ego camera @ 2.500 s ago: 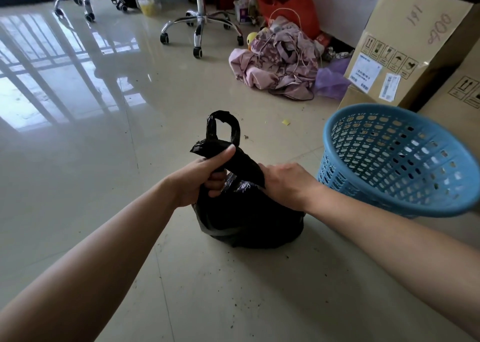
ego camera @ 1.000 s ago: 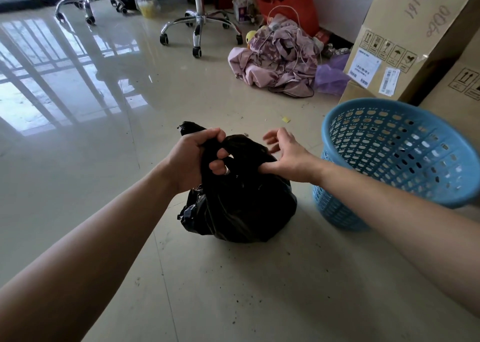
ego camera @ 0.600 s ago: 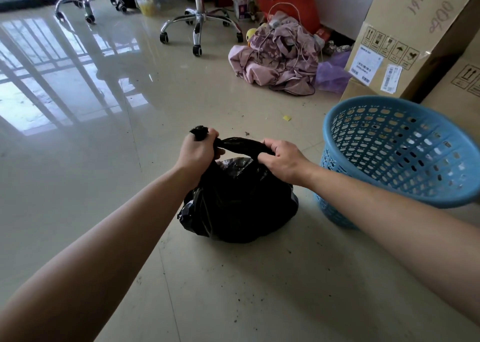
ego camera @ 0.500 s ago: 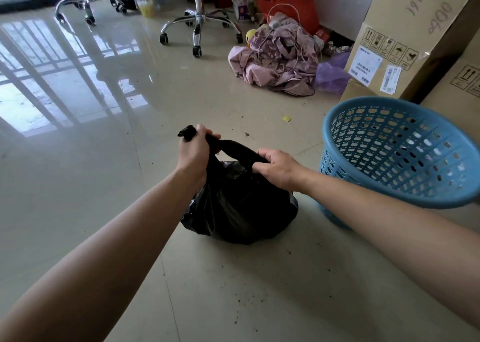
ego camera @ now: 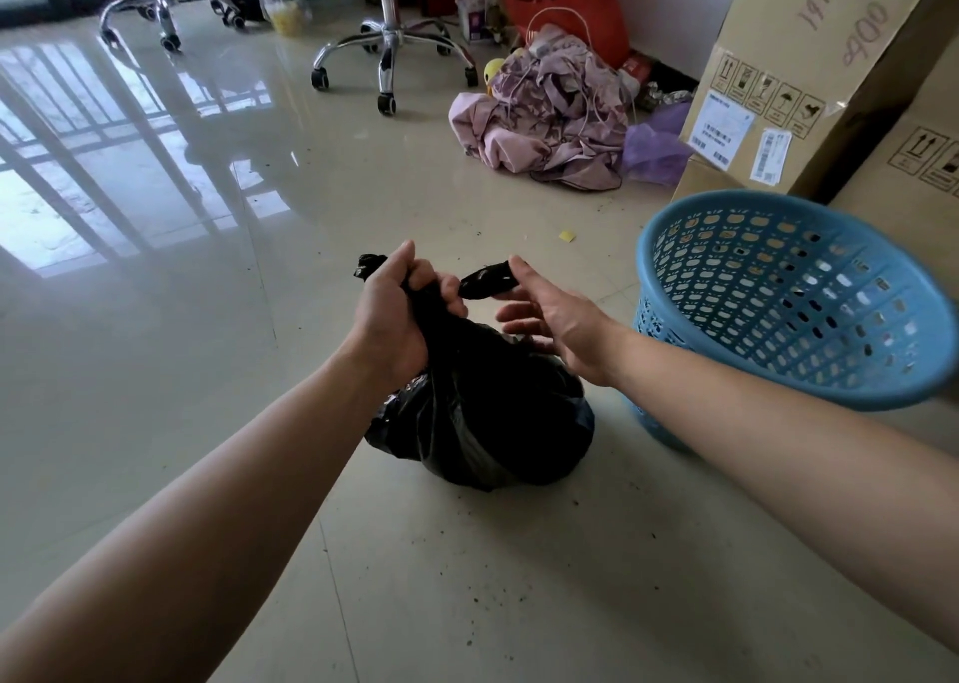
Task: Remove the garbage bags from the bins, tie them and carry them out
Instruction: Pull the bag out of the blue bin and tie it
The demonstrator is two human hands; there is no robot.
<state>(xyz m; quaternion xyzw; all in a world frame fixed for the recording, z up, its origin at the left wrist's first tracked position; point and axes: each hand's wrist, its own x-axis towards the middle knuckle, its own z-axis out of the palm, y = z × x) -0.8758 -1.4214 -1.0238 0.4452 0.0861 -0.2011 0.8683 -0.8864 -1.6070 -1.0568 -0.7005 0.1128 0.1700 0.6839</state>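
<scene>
**Bag neck bunched up, bin sitting right next to it**

The black garbage bag [ego camera: 482, 423] sits on the tile floor [ego camera: 155, 371], out in the open part and well short of the floor's far edge along the wall. The person's left hand [ego camera: 399, 314] is wrapped tight around the gathered neck, with a stub of plastic poking out past the knuckles. The right hand [ego camera: 550, 314] is looser: thumb and forefinger lightly pinch the twisted free tail of the bag, and the other fingers are spread and relaxed just above the bag's bulge.

The blue mesh bin [ego camera: 778, 319] is just beside the bag on the right, tilted with its mouth facing the camera, its base near the bag's side. Whether they touch is hard to tell. Behind the bin, cardboard boxes [ego camera: 794, 75] line the right edge of the floor, so that side is tight.

Farther back toward the wall there's a heap of pink cloth [ego camera: 550, 127], a purple plastic bag [ego camera: 654, 153] and a chair base on castors [ego camera: 389, 54]. A small yellow scrap [ego camera: 566, 236] lies between the heap and the bin. Left of the bag, glossy bare tile runs wide toward the window reflections. Dark specks dot the floor near the bag.
</scene>
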